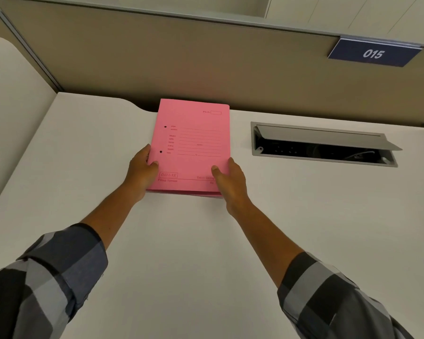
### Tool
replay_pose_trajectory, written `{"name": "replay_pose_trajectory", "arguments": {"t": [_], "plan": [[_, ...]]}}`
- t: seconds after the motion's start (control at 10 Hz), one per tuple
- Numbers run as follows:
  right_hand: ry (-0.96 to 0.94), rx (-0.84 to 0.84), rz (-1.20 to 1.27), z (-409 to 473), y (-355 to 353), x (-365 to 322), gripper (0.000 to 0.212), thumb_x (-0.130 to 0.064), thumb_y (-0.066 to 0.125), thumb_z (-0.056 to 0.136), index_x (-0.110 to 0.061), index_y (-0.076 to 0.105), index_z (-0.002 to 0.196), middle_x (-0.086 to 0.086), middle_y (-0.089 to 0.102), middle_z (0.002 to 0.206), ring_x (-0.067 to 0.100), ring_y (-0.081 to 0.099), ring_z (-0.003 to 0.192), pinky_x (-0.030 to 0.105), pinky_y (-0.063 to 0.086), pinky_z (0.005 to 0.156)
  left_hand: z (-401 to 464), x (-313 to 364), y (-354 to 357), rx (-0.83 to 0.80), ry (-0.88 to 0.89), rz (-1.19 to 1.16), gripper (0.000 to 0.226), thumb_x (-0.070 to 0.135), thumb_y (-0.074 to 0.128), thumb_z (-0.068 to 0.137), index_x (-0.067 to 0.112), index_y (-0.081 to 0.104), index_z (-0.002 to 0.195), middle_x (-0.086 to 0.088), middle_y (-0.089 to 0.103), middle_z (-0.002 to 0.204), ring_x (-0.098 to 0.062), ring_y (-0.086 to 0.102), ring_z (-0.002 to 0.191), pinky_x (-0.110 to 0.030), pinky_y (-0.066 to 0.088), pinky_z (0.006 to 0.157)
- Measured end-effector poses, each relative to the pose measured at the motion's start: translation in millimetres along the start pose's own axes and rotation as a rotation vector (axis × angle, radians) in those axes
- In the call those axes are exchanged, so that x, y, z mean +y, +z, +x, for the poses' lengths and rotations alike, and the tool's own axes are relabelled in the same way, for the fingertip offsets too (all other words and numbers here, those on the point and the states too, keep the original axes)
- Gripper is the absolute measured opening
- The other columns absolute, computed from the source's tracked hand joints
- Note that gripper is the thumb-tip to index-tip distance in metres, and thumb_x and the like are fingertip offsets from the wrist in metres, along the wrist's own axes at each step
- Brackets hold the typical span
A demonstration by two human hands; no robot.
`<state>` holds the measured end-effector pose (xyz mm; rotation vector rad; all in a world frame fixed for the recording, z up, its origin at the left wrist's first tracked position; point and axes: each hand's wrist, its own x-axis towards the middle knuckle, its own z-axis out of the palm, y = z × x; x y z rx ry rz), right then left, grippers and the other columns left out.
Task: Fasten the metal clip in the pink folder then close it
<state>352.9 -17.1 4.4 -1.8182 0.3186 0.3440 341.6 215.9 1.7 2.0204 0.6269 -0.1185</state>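
Note:
The pink folder lies shut on the white desk, its printed front cover up and two punched holes near its left edge. My left hand grips the folder's lower left edge, thumb on the cover. At the lower right corner my right hand holds it the same way, thumb on top. The metal clip is hidden inside the folder.
An open cable hatch with a raised grey flap is sunk in the desk to the folder's right. A beige partition stands right behind the folder and carries a blue "015" sign. A second desk section lies at the left.

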Motion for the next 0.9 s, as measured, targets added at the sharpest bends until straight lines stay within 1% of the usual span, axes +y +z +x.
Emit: {"name": "replay_pose_trajectory", "arguments": {"t": [0.1,0.2,0.3,0.4,0.5,0.6,0.7,0.8,0.9], "plan": [[0.005,0.006,-0.034,6.9,3.8,1.2,0.050,-0.031,0.062,0.101,-0.027,0.044,0.148,-0.002,0.055,0.142,0.025,0.053,0.130,0.048,0.054,0.108,6.1,-2.4,2.7,-0.002,0.003,-0.010,0.031,0.011,0.046,0.107,0.028,0.056,0.130,0.003,0.061,0.126,-0.026,0.060,0.111,-0.022,0.044,0.065],[-0.034,0.021,-0.153,8.1,4.9,2.9,0.050,-0.033,0.064,0.098,-0.027,0.045,0.144,-0.004,0.052,0.136,0.029,0.046,0.135,0.053,0.051,0.111,7.6,-3.4,3.9,-0.004,0.001,-0.021,0.027,0.016,0.051,0.107,0.027,0.054,0.131,-0.001,0.061,0.132,-0.029,0.060,0.115,-0.027,0.050,0.072],[-0.067,0.035,-0.297,7.8,3.9,5.7,0.054,-0.033,0.069,0.095,-0.023,0.044,0.142,0.001,0.053,0.138,0.031,0.046,0.135,0.056,0.051,0.110,6.7,-3.5,5.8,-0.012,0.004,-0.006,0.031,0.018,0.055,0.106,0.024,0.052,0.137,-0.007,0.060,0.139,-0.032,0.061,0.120,-0.037,0.054,0.082],[-0.116,0.041,-0.437,4.5,4.5,8.7,0.056,-0.034,0.071,0.094,-0.019,0.043,0.140,0.003,0.054,0.138,0.032,0.045,0.135,0.056,0.051,0.109,4.6,-2.5,6.8,-0.003,0.004,0.039,0.034,0.021,0.057,0.106,0.025,0.048,0.139,-0.010,0.056,0.142,-0.034,0.059,0.123,-0.042,0.056,0.088],[-0.130,-0.005,-0.515,3.5,2.9,13.3,0.067,-0.038,0.067,0.096,-0.017,0.034,0.151,0.005,0.046,0.154,0.034,0.035,0.146,0.057,0.043,0.116,0.9,-2.4,7.4,-0.013,0.002,0.086,0.041,0.025,0.061,0.104,0.026,0.043,0.141,-0.010,0.053,0.144,-0.035,0.058,0.125,-0.051,0.058,0.098],[-0.118,-0.054,-0.556,4.1,-3.6,15.6,0.083,-0.043,0.063,0.099,-0.014,0.018,0.163,0.006,0.021,0.173,0.033,0.022,0.157,0.058,0.031,0.125,-4.3,-0.8,10.0,0.018,0.025,0.134,0.039,0.031,0.063,0.102,0.021,0.045,0.135,-0.011,0.055,0.141,-0.037,0.057,0.126,-0.058,0.056,0.102],[-0.151,-0.100,-0.569,0.5,-15.9,25.1,0.083,-0.041,0.057,0.104,-0.010,0.011,0.165,0.009,0.010,0.176,0.032,0.015,0.161,0.053,0.022,0.130,-15.9,-7.3,15.7,0.062,0.110,0.269,0.049,0.036,0.064,0.100,0.010,0.044,0.137,-0.017,0.054,0.142,-0.042,0.051,0.133,-0.061,0.052,0.106],[-0.224,-0.141,-0.632,-12.1,-34.8,34.6,0.081,-0.044,0.047,0.108,-0.010,0.001,0.166,0.008,-0.003,0.177,0.028,0.000,0.163,0.049,0.009,0.133,-33.3,-15.9,24.1,0.087,0.197,0.530,0.074,0.044,0.052,0.105,0.001,0.026,0.159,-0.024,0.028,0.168,-0.047,0.024,0.155,-0.064,0.022,0.126],[-0.338,-0.105,-0.773,-22.1,-62.3,51.2,0.077,-0.046,0.037,0.109,-0.011,-0.001,0.166,0.006,-0.010,0.176,0.024,-0.006,0.163,0.048,0.005,0.133,-59.1,-31.5,40.3,0.102,0.273,0.601,0.078,0.052,0.026,0.108,0.001,0.012,0.165,-0.022,0.005,0.175,-0.041,0.003,0.162,-0.061,0.001,0.129]]}}
